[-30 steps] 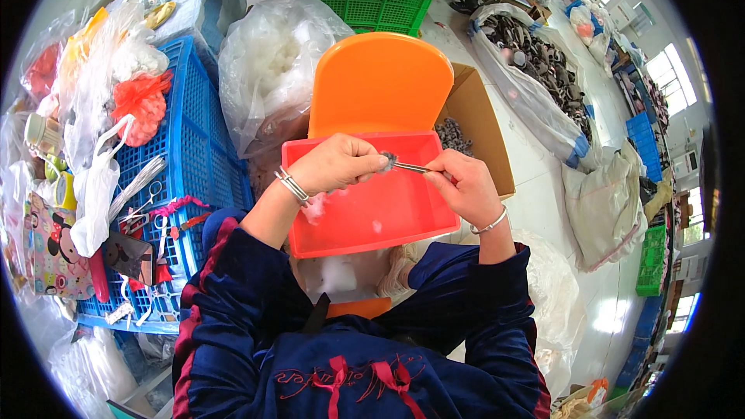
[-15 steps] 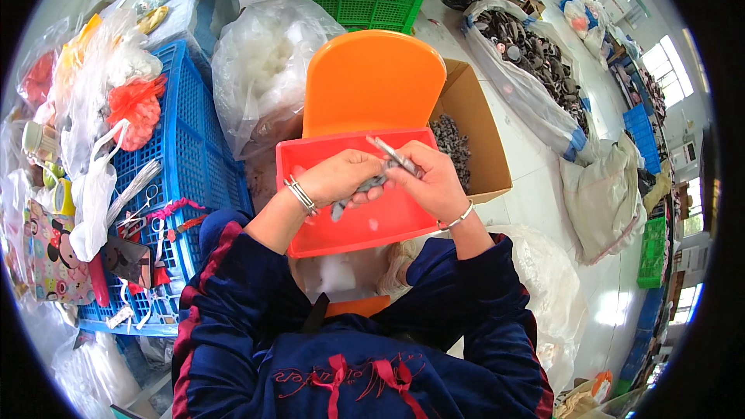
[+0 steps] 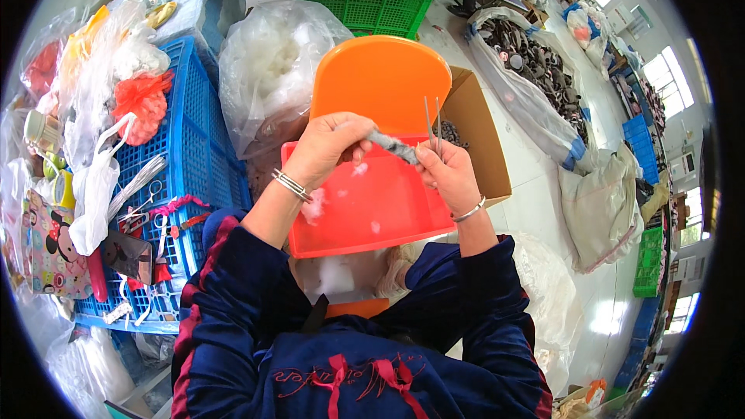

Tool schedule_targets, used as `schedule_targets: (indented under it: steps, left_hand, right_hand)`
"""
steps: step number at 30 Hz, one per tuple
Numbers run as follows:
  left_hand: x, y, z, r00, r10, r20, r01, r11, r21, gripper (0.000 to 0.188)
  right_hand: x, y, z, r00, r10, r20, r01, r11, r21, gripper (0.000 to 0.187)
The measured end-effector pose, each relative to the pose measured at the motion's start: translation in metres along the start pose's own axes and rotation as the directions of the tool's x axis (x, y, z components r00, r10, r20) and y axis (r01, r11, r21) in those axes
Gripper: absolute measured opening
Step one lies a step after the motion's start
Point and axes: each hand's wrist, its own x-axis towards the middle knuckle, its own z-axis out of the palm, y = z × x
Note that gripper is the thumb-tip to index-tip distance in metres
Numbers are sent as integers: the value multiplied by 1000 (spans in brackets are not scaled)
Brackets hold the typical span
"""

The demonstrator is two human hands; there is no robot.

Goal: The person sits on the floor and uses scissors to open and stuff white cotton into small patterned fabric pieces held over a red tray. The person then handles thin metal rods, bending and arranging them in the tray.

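Note:
A short, narrow piece of grey plush fabric (image 3: 394,147) is stretched between my two hands above a red tray (image 3: 353,244). My left hand (image 3: 332,146) pinches one end of it. Fingers of my right hand (image 3: 452,177) are closed on the other end and also hold metal tweezers (image 3: 433,128), whose two slim tips point up and away from me. The tray lies before my lap, with small tufts of white stuffing (image 3: 314,206) in it.
An orange chair (image 3: 380,74) stands behind the tray, with a cardboard box (image 3: 485,140) to its right. Left are a clear bag of white stuffing (image 3: 272,62) and a blue crate (image 3: 194,109) bearing scissors and bags. A sack of dark pieces (image 3: 535,62) lies far right.
My hands have moved apart, pulling the plush piece straight between them. The tweezers have turned from lying across my right hand to pointing upward. The view has shifted slightly.

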Motion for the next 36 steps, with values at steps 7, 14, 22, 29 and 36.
schedule_targets:
  steps: [7, 14, 22, 29, 36]
  left_hand:
    - [-5, -12, 25, 997, 58, 54, -65, 987, 147, 17]
    - [-1, -6, 15, 976, 153, -155, -148, 988, 47, 15]
    - [1, -2, 8, 971, 145, -191, -135, 989, 61, 14]
    - [-1, -8, 17, 984, 114, -135, -102, 991, 92, 16]
    - [-6, -25, 32, 998, 63, -3, -63, 994, 91, 18]
  right_hand:
    - [1, 3, 9, 999, -20, 33, 17, 995, 97, 15]
    - [3, 1, 2, 996, -84, -36, 89, 983, 162, 12]
    - [1, -5, 5, 994, -105, 26, 96, 967, 235, 10]
    - [-1, -5, 12, 1000, -29, 3, 29, 998, 48, 14]
    - [1, 0, 20, 999, -31, 41, 28, 997, 67, 10]
